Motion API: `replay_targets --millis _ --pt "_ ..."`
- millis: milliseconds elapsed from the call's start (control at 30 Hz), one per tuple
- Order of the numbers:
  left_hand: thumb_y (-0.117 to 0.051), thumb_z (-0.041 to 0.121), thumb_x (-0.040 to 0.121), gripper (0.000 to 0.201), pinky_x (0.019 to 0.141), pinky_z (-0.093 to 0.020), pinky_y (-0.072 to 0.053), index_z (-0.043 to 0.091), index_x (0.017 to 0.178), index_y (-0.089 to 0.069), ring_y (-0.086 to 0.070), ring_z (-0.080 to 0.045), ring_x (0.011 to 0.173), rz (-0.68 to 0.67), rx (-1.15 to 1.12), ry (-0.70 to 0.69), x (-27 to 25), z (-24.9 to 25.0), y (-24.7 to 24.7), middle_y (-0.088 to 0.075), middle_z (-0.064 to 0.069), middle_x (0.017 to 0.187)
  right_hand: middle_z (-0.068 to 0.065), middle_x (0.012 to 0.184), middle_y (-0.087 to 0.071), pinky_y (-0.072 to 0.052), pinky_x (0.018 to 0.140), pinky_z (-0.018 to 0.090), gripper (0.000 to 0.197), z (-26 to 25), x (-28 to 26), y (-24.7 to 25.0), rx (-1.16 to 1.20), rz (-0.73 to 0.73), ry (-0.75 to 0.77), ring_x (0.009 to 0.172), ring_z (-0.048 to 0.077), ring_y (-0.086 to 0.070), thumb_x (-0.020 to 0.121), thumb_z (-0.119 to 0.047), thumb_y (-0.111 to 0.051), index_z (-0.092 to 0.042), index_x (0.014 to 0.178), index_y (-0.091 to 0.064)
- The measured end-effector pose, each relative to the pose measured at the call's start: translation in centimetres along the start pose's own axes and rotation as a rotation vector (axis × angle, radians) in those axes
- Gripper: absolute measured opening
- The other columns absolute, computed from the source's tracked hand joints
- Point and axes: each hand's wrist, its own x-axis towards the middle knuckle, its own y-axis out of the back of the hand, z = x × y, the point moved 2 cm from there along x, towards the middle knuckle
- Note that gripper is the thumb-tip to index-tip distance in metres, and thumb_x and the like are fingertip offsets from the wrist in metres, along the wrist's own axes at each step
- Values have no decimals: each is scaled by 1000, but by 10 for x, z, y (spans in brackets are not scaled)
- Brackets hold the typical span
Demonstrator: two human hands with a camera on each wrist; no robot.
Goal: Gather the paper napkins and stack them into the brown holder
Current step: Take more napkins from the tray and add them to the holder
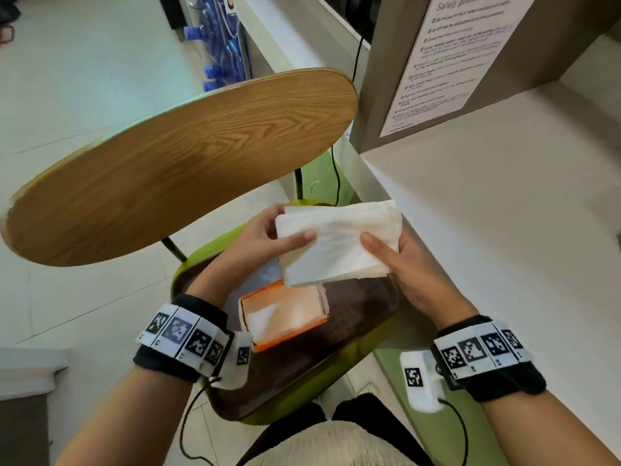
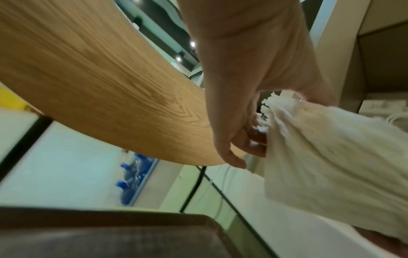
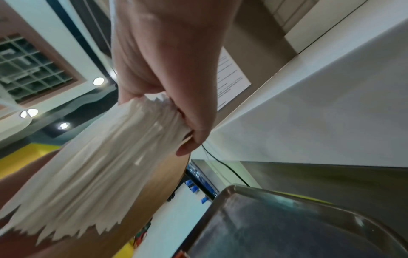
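Napkins between both hands (gripped)

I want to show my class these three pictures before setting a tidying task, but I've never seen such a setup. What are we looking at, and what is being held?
No machine here: a person wears three cameras. The head view looks down at both hands; each wrist view looks along one hand. The left hand and right hand grip opposite ends of a stack of white paper napkins, held in the air. Below it, an orange-brown holder with some napkins inside sits on a dark tray on a green chair. The banded wrist straps carry the wrist cameras.
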Motion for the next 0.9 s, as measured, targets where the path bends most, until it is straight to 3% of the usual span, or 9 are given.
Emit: replay_targets --millis 100,200,333,400,467,567,667,767,900 --pt "-67 33 86 49 78 -29 -59 12 128 -55 -72 -18 99 25 -277 19 10 15 -33 -74 -7 113 1 127 -66 -53 96 41 57 -14 -12 19 131 83 57 117 20 -64 84 -39 -68 -25 136 -50" --pt "-61 46 91 66 98 -47 -51 10 142 -43 -62 -33 119 -38 -476 90 28 27 -73 -57 -21 140 1 130 -65 -53 97 41 49 -27 -24 43 283 180 101 119 20 -63 92 -32 -59 -24 139 -47" --pt "-73 66 67 100 84 -34 -58 20 148 -37 -63 -25 122 -197 -649 164 46 45 -139 -54 -12 145 1 133 -64 -51 100 41 46 -43 -45 84 482 307 149 122 22 -60 97 -30 -51 -25 142 -44" --pt "-71 64 72 96 88 -32 -58 22 150 -34 -62 -23 124 -246 -680 129 49 55 -178 -56 -8 145 2 133 -64 -48 103 42 45 -49 -58 106 507 339 173 124 23 -58 98 -29 -50 -25 142 -44" --pt "-67 54 82 84 97 -38 -55 21 151 -30 -61 -24 125 -239 -687 73 51 66 -218 -57 -8 143 2 134 -63 -47 104 40 44 -53 -73 128 495 344 194 125 22 -58 99 -24 -50 -23 142 -43" --pt "-73 32 86 74 98 -47 -54 22 146 -31 -65 -24 120 -120 -668 1 56 82 -276 -63 -9 136 1 135 -62 -52 100 33 46 -57 -98 159 452 341 232 123 19 -60 98 -21 -50 -21 143 -41" --pt "-75 20 85 80 93 -40 -57 29 145 -24 -67 -17 113 12 -624 -47 58 99 -327 -62 -4 131 1 136 -62 -47 105 38 47 -57 -116 193 506 403 257 127 20 -57 98 -32 -47 -20 142 -43" --pt "-79 22 80 93 92 -32 -58 34 148 -16 -66 -11 113 -9 -592 -113 55 110 -380 -59 -1 133 2 136 -61 -38 110 42 54 -62 -134 229 595 504 323 129 19 -55 96 -48 -41 -18 140 -48" --pt "-85 33 72 94 91 -28 -58 26 146 -28 -66 -8 113 -110 -479 -144 42 114 -439 -60 0 133 -1 133 -64 -48 105 34 52 -66 -154 264 628 598 396 125 13 -58 96 -50 -37 -22 138 -51"
